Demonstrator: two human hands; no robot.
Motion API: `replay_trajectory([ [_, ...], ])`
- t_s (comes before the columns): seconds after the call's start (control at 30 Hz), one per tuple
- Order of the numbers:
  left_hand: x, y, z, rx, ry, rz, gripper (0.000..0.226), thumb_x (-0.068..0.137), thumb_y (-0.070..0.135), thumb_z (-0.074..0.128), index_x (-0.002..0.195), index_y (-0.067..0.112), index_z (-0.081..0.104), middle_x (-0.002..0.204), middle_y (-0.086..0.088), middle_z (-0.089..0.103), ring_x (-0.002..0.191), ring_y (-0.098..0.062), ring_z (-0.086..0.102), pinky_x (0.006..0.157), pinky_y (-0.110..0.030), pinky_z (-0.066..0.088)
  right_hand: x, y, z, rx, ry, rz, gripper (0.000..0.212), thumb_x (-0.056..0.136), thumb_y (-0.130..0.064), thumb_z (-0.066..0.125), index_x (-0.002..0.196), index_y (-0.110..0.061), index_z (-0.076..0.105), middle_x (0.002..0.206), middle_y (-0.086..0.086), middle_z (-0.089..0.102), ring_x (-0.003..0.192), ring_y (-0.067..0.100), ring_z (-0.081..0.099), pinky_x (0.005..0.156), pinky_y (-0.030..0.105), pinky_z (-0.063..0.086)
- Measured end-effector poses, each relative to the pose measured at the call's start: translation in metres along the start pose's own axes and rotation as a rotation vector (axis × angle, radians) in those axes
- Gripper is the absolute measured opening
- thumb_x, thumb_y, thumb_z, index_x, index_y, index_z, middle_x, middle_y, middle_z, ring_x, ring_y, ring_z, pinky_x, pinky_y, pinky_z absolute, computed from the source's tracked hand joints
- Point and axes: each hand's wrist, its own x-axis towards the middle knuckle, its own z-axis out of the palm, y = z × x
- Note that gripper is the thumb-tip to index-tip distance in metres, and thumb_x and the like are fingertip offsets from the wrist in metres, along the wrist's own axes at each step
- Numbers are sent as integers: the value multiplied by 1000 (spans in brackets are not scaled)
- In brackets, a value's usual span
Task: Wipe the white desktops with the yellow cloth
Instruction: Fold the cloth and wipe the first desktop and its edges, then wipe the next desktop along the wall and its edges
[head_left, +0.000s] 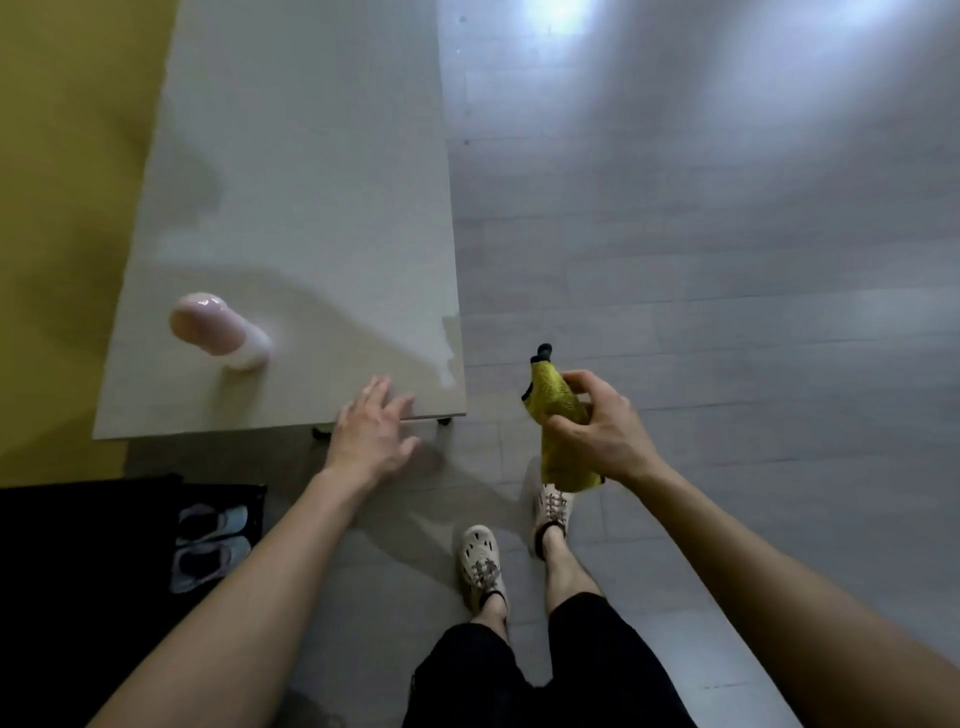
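The right hand (597, 431), its grip curled round the bunched, fuzzy yellow cloth (553, 400), hangs above the grey floor (727, 260). The left hand (371, 434), grip wide, spreads its fingers at the smooth white surface (311, 208) near edge.

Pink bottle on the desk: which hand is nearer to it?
Left. The left hand is at the near edge of the desk, right of the pink bottle; the right hand grips the yellow cloth over the floor, farther off.

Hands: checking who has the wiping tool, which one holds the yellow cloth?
The right hand grips the yellow cloth over the floor; the left hand is open, fingers straight, at the near edge of the white desktop, holding nothing.
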Motion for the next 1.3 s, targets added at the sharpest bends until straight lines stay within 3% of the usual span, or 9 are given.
replay_trajectory([
  [0.13, -60, 5, 12, -245, -29, 54, 53, 97, 44, 76, 147, 32, 62, 166, 1, 47, 160, -19, 33, 131, -36, 26, -6, -39, -23, -83, -25, -154, 44, 93, -21, 81, 135, -25, 69, 123, -5, 70, 113, 18, 66, 97, 40, 56],
  [0.3, -86, 26, -35, -557, 68, 100, 36, 93, 47, 82, 124, 31, 74, 131, 12, 71, 121, -6, 63, 107, -31, 51, -3, -91, -23, -163, -46, -336, 44, 89, -27, 89, 130, -23, 75, 124, -7, 59, 110, 14, 59, 94, 30, 50],
  [0.5, -81, 40, -79, -774, 185, 83, 69, 77, 56, 93, 134, 34, 62, 125, 13, 72, 117, -7, 66, 99, -30, 55, 18, -155, 1, -218, -95, -447, 53, 78, -53, 94, 119, -24, 79, 103, -14, 67, 89, 4, 68, 77, 29, 61],
  [0.67, -70, 24, -87, -833, 359, -142, 38, 89, 42, 82, 121, 34, 65, 106, 5, 76, 98, -18, 72, 82, -34, 58, 59, -200, 30, -468, -279, -706, 57, 91, -60, 81, 133, -22, 72, 116, -6, 69, 98, 14, 69, 86, 38, 62],
  [0.8, -83, -14, -78, -785, 363, -391, 53, 77, 64, 67, 115, 26, 66, 94, 3, 73, 87, -21, 70, 78, -39, 60, 110, -226, 42, -1030, -425, -987, 46, 106, -50, 61, 140, -18, 65, 132, 2, 67, 116, 23, 66, 105, 42, 53],
  [0.93, -111, -40, -62, -772, 380, -660, 64, 71, 70, 66, 117, 25, 68, 99, 1, 77, 96, -25, 74, 82, -40, 60, 154, -243, 61, -1135, -506, -1107, 40, 110, -44, 55, 137, -16, 65, 128, 4, 67, 111, 23, 68, 101, 42, 56],
  [1.07, -135, -44, -54, -834, 492, -917, 58, 88, 36, 84, 139, 18, 65, 113, -4, 75, 111, -30, 72, 83, -33, 53, 178, -278, 101, -1072, -532, -1267, 38, 109, -41, 57, 136, -15, 64, 128, 6, 66, 109, 26, 68, 94, 42, 59],
  [1.2, -145, -48, -36, -915, 533, -1085, 44, 89, 24, 82, 127, 12, 62, 112, -13, 73, 111, -37, 70, 80, -33, 43, 175, -323, 159, -959, -525, -1360, 71, 97, -49, 75, 153, -15, 48, 144, 11, 54, 112, 33, 65, 85, 46, 59],
  [1.3, -134, -58, -33, -971, 572, -1172, 38, 90, 17, 78, 123, 11, 60, 105, -12, 68, 107, -40, 68, 79, -35, 42, 178, -347, 203, -1077, -551, -1392, 94, 89, -57, 82, 160, -21, 32, 156, 16, 38, 121, 37, 61, 93, 49, 59],
])
